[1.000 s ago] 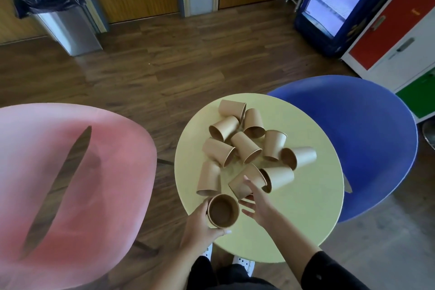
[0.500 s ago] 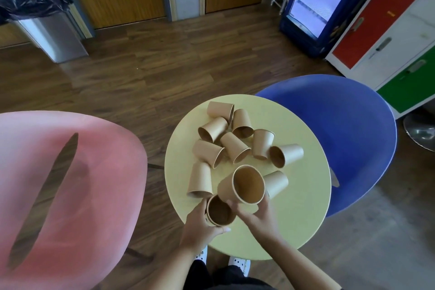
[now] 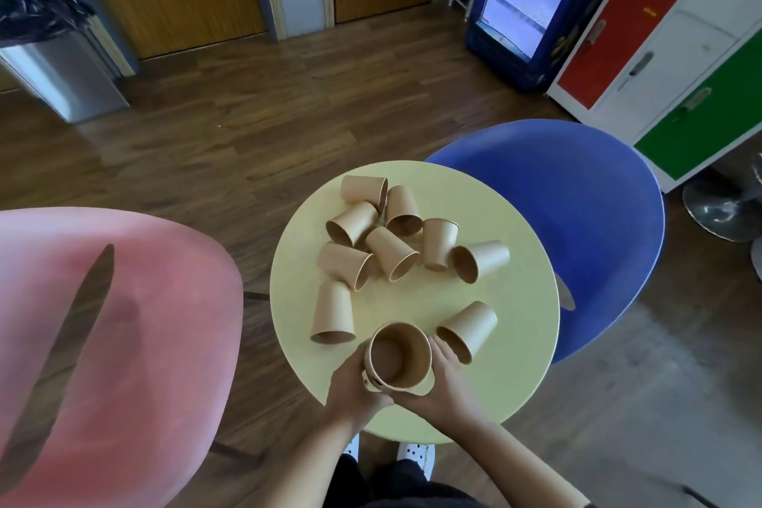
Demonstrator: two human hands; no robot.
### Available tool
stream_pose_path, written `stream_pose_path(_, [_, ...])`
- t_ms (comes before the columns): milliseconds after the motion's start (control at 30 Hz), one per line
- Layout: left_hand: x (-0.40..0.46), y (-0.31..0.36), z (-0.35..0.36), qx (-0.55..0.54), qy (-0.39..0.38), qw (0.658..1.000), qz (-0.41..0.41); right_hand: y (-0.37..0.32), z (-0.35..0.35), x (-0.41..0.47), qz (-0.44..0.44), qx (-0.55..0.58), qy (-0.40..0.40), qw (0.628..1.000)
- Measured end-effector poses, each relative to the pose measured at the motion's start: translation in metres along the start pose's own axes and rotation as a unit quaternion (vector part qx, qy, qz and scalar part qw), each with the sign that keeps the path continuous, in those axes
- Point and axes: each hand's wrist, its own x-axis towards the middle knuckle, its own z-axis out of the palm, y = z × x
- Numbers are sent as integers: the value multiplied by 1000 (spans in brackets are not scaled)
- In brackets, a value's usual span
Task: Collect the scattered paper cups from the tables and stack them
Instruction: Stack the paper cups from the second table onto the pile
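Both hands (image 3: 443, 377) grip two nested cups (image 3: 399, 356); nine cups (image 3: 391, 253) loose.

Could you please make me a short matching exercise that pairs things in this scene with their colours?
Things:
1. round table
2. chair on the left
3. chair on the right
4. paper cups

Colours:
A. blue
B. brown
C. pale yellow
D. pink

Pairs: 1-C, 2-D, 3-A, 4-B
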Motion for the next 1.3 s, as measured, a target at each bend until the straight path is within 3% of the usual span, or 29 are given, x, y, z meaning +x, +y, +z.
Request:
stream_pose_path(467, [1, 6, -4, 37, -5, 999, 16, 22, 0, 5, 32, -53, -84, 995])
stream_pose_path(967, [3, -2, -7, 80, -14, 996, 48, 21, 1, 7, 42, -7, -124, 991])
stream_pose_path(1300, [2, -2, -3, 90, -11, 994, 69, 14, -12, 7, 30, -77, -142, 986])
